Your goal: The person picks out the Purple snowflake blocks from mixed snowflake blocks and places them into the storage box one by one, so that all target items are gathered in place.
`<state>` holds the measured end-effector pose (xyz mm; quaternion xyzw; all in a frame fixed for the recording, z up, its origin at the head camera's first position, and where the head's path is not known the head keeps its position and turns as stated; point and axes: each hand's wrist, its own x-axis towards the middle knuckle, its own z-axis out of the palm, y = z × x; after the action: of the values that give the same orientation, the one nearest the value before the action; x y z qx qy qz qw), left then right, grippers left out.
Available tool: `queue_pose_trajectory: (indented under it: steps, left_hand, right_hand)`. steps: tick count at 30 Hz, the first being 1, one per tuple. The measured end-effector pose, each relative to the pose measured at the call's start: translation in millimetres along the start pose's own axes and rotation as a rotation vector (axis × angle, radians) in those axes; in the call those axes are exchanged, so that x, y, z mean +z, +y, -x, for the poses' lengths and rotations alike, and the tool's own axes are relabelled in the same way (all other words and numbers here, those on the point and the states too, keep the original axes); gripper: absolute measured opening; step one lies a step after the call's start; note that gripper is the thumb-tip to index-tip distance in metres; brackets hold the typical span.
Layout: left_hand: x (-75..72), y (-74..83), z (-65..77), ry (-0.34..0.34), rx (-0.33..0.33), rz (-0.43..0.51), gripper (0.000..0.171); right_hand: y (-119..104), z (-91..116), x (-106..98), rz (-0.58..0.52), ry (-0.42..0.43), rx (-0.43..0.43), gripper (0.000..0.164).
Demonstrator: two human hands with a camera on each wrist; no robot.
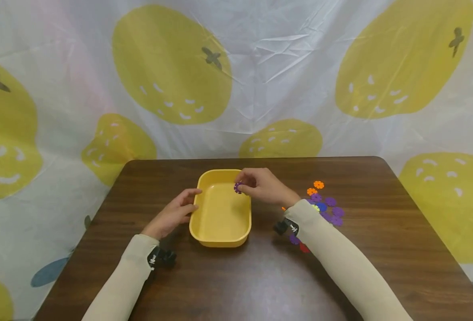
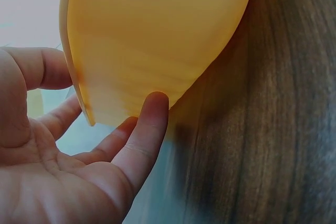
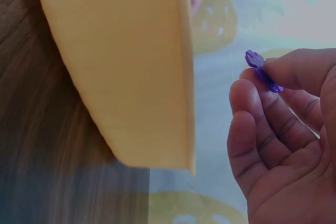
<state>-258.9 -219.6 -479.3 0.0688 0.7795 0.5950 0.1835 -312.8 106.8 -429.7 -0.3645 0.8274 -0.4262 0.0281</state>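
Observation:
A yellow plastic basin stands on the table, its inside bare. My left hand touches its left side, with relaxed fingers at the rim and one fingertip against the outer wall. Above the basin's right rim, my right hand pinches a purple notched plastic disc between thumb and fingertips. Its other fingers are bent and hold nothing. From the right wrist, the disc appears nearly edge-on, apart from the basin's wall.
Loose discs lie right of the basin: several purple ones, orange ones, a blue one and a red one. My right forearm covers part of them. A fruit-patterned curtain hangs behind the brown table.

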Motion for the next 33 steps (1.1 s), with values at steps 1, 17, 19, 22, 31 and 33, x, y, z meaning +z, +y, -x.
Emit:
queue_pose_trajectory:
  steps: [1, 17, 19, 22, 31, 33]
  left_hand:
    - [0.2, -0.1, 0.3, 0.0, 0.0, 0.001, 0.051]
    - [0.5, -2.1, -0.8, -0.015, 0.002, 0.018, 0.053]
    - [0.8, -2.3, -0.7, -0.017, 0.005, 0.02, 0.053]
    - [1.3, -2.1, -0.2, -0.018, 0.007, 0.032, 0.053]
    - [0.4, -4.1, 0.2, -0.016, -0.005, 0.026, 0.051]
    - [0.3, -4.2, 0.2, -0.018, -0.005, 0.026, 0.051]
  right_hand:
    - [0, -3, 2, -0.012, -0.008, 0.004, 0.007]
    - [-7, -39, 35, 0.089, -0.244, -0.05, 0.008]
    - [-8, -41, 38, 0.078, -0.276, -0.045, 0.007]
    - [-10, -45, 42, 0.054, -0.303, -0.029, 0.007]
    - [-8, -54, 53, 0.051, -0.361, -0.003, 0.009]
    - [-6, -55, 54, 0.066, -0.361, -0.006, 0.011]
